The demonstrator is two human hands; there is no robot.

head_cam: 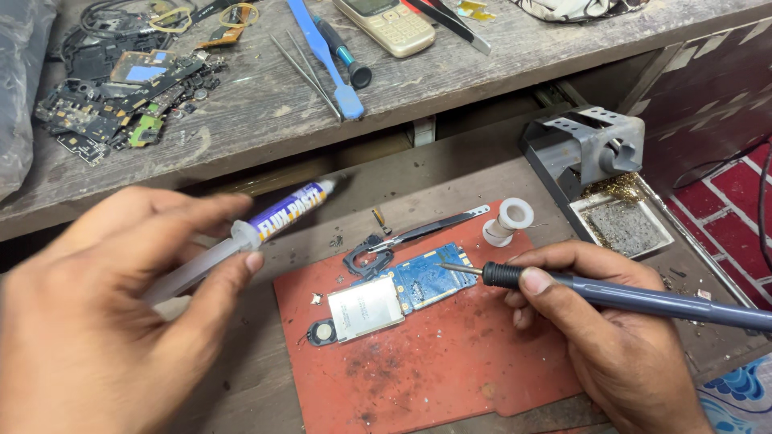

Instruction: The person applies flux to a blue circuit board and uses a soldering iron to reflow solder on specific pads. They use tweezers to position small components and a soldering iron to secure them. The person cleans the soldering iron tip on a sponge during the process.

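**Syringe and iron over a phone board**

The red mat (434, 362) serves as the landmark. Far up-left of it, on the upper shelf, lies a heap of scrap boards (112, 96). Left of the mat, the left hand (96, 321) is clenched around a syringe (265, 221), thumb and fingers grasping its barrel; the nozzle points up-right, above the mat's top-left corner. On the mat's upper part lies the board (394, 293), blue with a silver shield, tilted. Just above it, at the mat's top edge, rest tweezers (434, 227), and beside them a white spool (507, 221). Over the mat's right side the right hand (611, 337) grasps a soldering iron (643, 299) like a pen; its tip lies at the blue end of the board. Up-right of the mat stands the iron stand (595, 153). On the shelf above the mat lie a blue tool (326, 56) and a phone (386, 24).
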